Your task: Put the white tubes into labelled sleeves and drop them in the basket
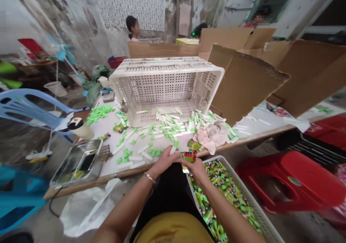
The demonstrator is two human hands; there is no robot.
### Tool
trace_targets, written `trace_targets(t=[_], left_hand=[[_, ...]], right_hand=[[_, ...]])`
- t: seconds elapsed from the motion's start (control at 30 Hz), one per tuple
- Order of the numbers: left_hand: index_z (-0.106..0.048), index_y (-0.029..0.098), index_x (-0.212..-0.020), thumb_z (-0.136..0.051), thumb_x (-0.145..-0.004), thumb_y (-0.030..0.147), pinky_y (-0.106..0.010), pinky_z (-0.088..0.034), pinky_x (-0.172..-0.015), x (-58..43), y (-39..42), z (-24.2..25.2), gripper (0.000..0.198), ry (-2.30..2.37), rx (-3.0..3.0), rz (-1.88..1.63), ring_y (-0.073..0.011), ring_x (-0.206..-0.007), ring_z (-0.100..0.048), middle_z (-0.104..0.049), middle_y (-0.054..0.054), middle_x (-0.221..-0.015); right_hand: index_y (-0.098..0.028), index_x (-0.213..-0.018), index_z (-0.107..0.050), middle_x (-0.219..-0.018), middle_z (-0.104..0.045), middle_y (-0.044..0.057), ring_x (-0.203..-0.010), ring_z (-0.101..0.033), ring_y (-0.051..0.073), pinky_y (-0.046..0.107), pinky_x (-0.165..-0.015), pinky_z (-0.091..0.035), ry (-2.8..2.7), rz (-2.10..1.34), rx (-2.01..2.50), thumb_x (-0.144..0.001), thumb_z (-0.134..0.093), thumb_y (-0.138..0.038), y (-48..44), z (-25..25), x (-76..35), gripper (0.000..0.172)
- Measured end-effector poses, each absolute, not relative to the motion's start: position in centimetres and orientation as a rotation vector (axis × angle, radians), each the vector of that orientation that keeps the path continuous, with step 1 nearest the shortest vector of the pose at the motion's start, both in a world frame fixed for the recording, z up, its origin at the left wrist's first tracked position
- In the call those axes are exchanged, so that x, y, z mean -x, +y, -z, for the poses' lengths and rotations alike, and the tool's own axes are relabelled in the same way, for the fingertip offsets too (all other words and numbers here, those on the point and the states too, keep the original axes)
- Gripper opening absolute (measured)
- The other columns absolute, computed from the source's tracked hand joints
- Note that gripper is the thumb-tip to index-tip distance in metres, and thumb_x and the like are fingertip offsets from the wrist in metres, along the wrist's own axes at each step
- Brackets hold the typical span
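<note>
My left hand [166,160] is at the table's front edge, its fingers closed around a white tube [173,150]. Close beside it on the right, my right hand [195,168] pinches a green and red printed wrapper [188,157]. Another green wrapper [194,144] lies just beyond, next to a pink cloth [212,136]. White tubes with green caps [164,129] are strewn over the table and into the mouth of a white crate [167,88] lying on its side. Below my right forearm, a basket [250,189] holds several filled green packets [224,185].
A metal tray [78,163] and a beige cup [81,128] sit at the table's left end. Cardboard boxes [243,80] stand at the right. A red stool [297,178] is right of the basket, a blue chair [38,109] at left. People are behind the boxes.
</note>
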State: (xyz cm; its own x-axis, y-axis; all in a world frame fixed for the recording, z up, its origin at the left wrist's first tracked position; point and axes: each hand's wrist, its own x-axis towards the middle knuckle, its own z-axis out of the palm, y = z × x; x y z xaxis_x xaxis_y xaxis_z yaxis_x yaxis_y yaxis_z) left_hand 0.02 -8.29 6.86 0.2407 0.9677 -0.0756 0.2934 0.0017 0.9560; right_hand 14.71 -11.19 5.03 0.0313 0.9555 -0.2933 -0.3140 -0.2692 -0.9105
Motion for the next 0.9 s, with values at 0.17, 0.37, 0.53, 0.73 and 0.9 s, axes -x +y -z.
trace_targets(t=[0.17, 0.37, 0.53, 0.73, 0.9], left_hand=[[-0.053, 0.014, -0.070, -0.055, -0.072, 0.033, -0.021, -0.037, -0.055, 0.1, -9.4, -7.5, 0.019, 1.197, -1.287, -0.887, -0.0094, -0.057, -0.045, -0.051, 0.003, -0.060], [-0.054, 0.013, -0.066, -0.056, -0.071, 0.029, -0.022, -0.038, -0.059, 0.0, -9.8, -7.3, 0.016, 1.147, -1.290, -0.900, -0.0100, -0.059, -0.046, -0.052, 0.002, -0.060], [-0.055, 0.013, -0.068, -0.056, -0.070, 0.028, -0.023, -0.038, -0.061, -0.5, -9.8, -6.8, 0.015, 1.151, -1.402, -0.847, -0.0109, -0.062, -0.046, -0.053, 0.002, -0.063], [-0.057, 0.012, -0.072, -0.054, -0.073, 0.032, -0.024, -0.039, -0.063, -1.5, -9.9, -6.1, 0.020, 1.106, -1.399, -0.880, -0.0114, -0.064, -0.047, -0.055, 0.000, -0.066], [-0.052, 0.013, -0.067, -0.057, -0.071, 0.038, -0.020, -0.034, -0.052, -2.5, -10.4, -6.5, 0.026, 1.128, -1.287, -0.886, -0.0078, -0.053, -0.041, -0.046, 0.003, -0.055]], right_hand=[[-0.017, -0.075, -0.065, -0.062, -0.063, -0.001, -0.057, -0.055, 0.015, 0.028, -0.057, -0.046, -0.855, -1.676, 1.255, -0.048, -0.080, -0.036, -11.9, -5.5, -13.3, 0.036], [-0.021, -0.091, -0.064, -0.079, -0.066, 0.003, -0.072, -0.059, 0.018, 0.029, -0.061, -0.047, -0.899, -1.880, 1.164, -0.064, -0.067, -0.050, -12.7, -7.3, -14.5, 0.040], [-0.017, -0.086, -0.067, -0.081, -0.068, 0.005, -0.082, -0.061, 0.020, 0.035, -0.082, -0.042, -1.029, -1.728, 1.099, -0.060, -0.072, -0.043, -12.3, -6.9, -15.5, 0.037], [-0.015, -0.081, -0.067, -0.076, -0.069, 0.006, -0.079, -0.062, 0.025, 0.039, -0.080, -0.044, -0.886, -1.551, 1.233, -0.049, -0.079, -0.036, -12.7, -5.9, -15.8, 0.040], [-0.015, -0.089, -0.067, -0.088, -0.070, 0.009, -0.085, -0.062, 0.024, 0.039, -0.084, -0.043, -0.905, -1.488, 1.137, -0.053, -0.077, -0.035, -12.8, -6.6, -16.1, 0.042]])
